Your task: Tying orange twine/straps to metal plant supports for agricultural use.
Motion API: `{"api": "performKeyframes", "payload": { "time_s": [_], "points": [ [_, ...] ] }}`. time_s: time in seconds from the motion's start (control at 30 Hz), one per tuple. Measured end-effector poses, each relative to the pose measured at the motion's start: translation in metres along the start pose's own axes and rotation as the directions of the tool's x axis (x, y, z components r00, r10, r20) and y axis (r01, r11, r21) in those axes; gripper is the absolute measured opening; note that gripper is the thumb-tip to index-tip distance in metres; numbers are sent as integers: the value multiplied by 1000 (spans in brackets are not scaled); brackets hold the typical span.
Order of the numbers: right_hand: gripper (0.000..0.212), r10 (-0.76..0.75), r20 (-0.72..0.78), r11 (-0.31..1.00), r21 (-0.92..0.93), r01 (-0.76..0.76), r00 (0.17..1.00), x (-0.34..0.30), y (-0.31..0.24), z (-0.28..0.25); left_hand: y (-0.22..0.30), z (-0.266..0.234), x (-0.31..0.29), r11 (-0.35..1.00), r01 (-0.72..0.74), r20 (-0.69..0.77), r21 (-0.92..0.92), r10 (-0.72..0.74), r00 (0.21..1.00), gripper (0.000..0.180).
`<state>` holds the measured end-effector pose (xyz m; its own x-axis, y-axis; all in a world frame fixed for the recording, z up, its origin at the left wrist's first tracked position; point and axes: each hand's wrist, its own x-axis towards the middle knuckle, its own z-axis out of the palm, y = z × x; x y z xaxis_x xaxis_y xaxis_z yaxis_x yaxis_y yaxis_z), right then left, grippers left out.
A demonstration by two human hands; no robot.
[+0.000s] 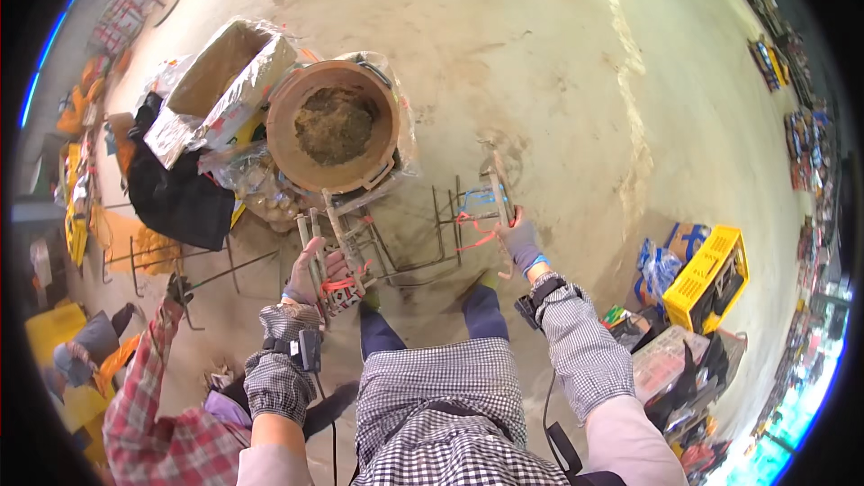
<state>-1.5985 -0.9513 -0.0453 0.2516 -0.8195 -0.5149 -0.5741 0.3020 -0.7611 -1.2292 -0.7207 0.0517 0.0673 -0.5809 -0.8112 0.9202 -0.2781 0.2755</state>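
Left hand (319, 277) against muddy bars (337, 220), fingers partly curled; can't tell if gripped. Right hand (519, 241), slightly farther out, closed round another bar (499, 182), long axis running forward. Thin rods (409, 267) between them. Beyond, ahead: brown tub (284, 137) holding mud (335, 126), left hand nearer.

Ahead of you, left of centre: a brown tub (286, 130), clumped dark mass (335, 126) lying inside. Just beyond it on your left — an open white-sided box (256, 76). A black cloth (175, 202) lies nearer you, with a clear plastic bag (256, 182) between cloth and tub. To your right, a yellow crate (688, 283), dark items (725, 295) inside — blue plastic bundle (660, 268) just beside it. Farther out, a pale streak (627, 63) crosses the floor (540, 81). On your left, a co-worker in red plaid (148, 387).
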Motion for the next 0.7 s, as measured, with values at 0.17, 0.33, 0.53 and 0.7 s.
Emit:
{"api": "performKeyframes", "payload": {
  "time_s": [0.17,0.33,0.53,0.7],
  "points": [
    [70,41,-106,999,-3,-41,994,-1,56,-85,-64,93,-12,995,99,98,-11,-97,990,31],
    [65,-40,-136,984,169,63,990,-62,39,-198,-116,145,-38,992,-53,161,115,34,986,35],
    [66,124,-340,960,277,-27,932,-168,1,-335,-168,281,-59,982,124,179,140,-149,973,34],
    [49,174,-510,911,408,58,843,-238,-90,-401,-172,355,-18,916,212,282,341,-315,906,36]
  ]
}}
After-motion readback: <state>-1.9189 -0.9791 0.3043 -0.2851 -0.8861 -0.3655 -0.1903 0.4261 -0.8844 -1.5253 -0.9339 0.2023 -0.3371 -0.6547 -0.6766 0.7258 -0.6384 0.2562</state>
